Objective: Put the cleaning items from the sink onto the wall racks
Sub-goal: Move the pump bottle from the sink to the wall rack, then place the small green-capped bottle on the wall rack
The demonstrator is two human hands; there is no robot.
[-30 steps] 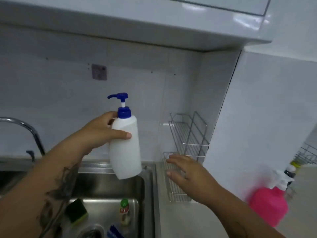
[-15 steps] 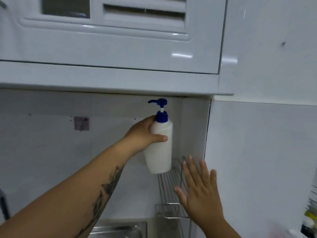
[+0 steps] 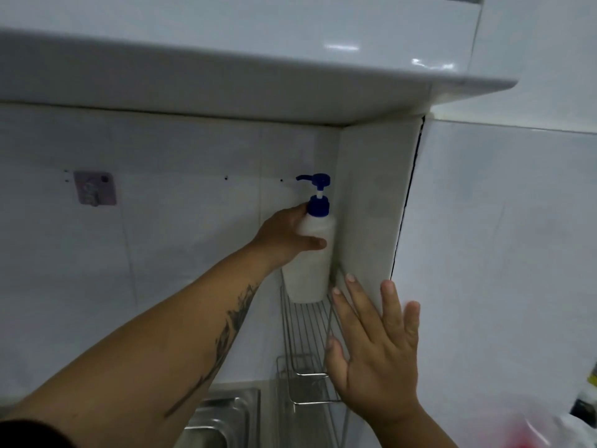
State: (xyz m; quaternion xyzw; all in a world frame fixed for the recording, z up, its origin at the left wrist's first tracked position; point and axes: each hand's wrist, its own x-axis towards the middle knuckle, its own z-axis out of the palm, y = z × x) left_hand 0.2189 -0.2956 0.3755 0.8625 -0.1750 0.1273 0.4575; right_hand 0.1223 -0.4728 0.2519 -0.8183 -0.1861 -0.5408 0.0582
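One bottle is in play, and the fingers [image 3: 315, 243] of my left hand [image 3: 284, 237] are wrapped round its upper body, thumb across the front: the white pump bottle [image 3: 310, 270] with the blue pump head [image 3: 318, 197]. A second ago I carried it above the sink; half a second ago it hung just over the top rack; now its base has come down onto, or all but onto, the wires of the top rack [image 3: 307, 318], tucked at the back by the corner, though I cannot tell if its weight rests there. I judge this item nearly placed, with only the letting go left. My right hand [image 3: 378, 350] is flat and spread, holding nothing, against the tiled pillar [image 3: 371, 205] beside the rack's outer edge. Room is tight: the bottle stands just beside the pillar on its right and near the back wall, the rack's front rail is low, and the cabinet underside [image 3: 226, 92] sits well above the pump. The lower rack [image 3: 303, 386] is bare, the sink [image 3: 226, 415] below it.
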